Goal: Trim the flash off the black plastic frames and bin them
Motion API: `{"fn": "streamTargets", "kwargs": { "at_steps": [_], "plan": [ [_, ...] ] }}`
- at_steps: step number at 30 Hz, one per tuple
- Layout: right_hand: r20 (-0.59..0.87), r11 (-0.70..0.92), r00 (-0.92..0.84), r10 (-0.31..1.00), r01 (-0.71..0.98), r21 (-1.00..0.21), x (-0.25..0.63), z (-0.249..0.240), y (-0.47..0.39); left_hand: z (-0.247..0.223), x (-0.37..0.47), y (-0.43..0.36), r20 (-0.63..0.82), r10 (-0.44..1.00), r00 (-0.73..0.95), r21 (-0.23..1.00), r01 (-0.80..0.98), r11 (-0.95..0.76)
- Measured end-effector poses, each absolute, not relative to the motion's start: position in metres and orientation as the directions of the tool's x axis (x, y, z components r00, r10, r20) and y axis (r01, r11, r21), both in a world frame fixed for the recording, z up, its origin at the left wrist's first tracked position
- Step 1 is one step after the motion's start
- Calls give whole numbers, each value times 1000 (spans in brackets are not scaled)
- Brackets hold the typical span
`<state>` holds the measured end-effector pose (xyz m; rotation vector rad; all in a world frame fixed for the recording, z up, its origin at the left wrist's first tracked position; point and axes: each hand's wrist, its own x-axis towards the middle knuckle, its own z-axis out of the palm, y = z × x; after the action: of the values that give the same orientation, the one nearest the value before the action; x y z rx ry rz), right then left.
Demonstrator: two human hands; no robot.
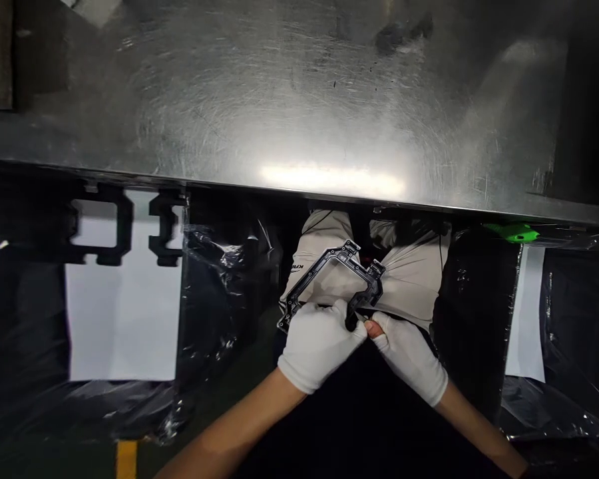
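A black, angular open frame part (pixel 307 278) with small holes and two tabs on its upper side is held over my lap, below the table edge. My left hand (pixel 322 346), in a white glove, is closed around the lower side of the frame. Close against it, my right hand (pixel 409 352) is gloved too, with a bare thumb tip showing. Its thumb and fingers are pinched together at the frame's lower right end. Something thin seems to stick out there, too small to name.
A scratched metal table (pixel 279 86) spans the top. Black plastic-lined containers flank my legs, with a white sheet (pixel 124 326) at left and another white sheet (pixel 526 319) at right. More black frames (pixel 124 229) lie at left. A green object (pixel 519 232) sits under the table edge.
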<state>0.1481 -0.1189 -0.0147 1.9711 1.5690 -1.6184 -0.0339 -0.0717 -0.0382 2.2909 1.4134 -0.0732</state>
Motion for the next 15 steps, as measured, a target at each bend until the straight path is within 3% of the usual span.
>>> {"fn": "streamTargets", "kwargs": {
  "at_steps": [6, 15],
  "plan": [
    [-782, -436, -103, 615, 782, -446, 145, -13, -120, -43, -33, -76, -215, 861, 460, 367, 856, -365],
    [-784, -439, -72, 617, 796, -418, 143, -11, -118, -39, -29, -77, -172, 881, 442, 295, 876, -382]
  ]
}}
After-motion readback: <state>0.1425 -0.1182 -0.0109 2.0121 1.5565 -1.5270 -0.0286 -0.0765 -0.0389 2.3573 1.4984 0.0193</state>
